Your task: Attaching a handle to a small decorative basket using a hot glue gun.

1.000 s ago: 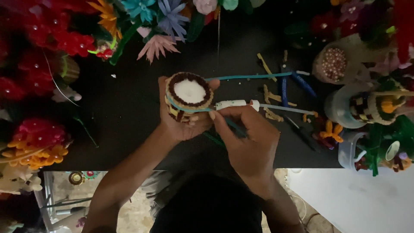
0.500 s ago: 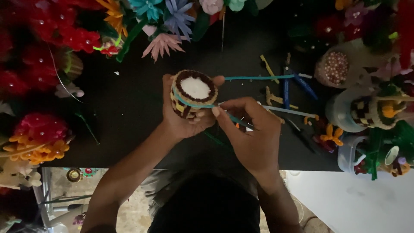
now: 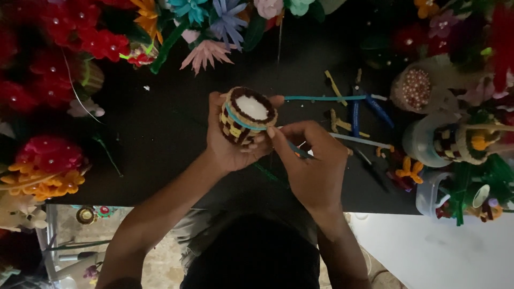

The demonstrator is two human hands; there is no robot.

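Right hand (image 3: 310,171) shifted under cup | left hand (image 3: 230,144) grips woven cup (image 3: 246,115), white-filled

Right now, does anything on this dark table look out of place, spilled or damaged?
Nothing looks spilled or broken. Short yellow and blue stem pieces lie scattered beside the blue-handled pliers, loose but ordinary work scraps. The left hand holds the small woven basket tilted, and the right hand pulls a teal strand around it.
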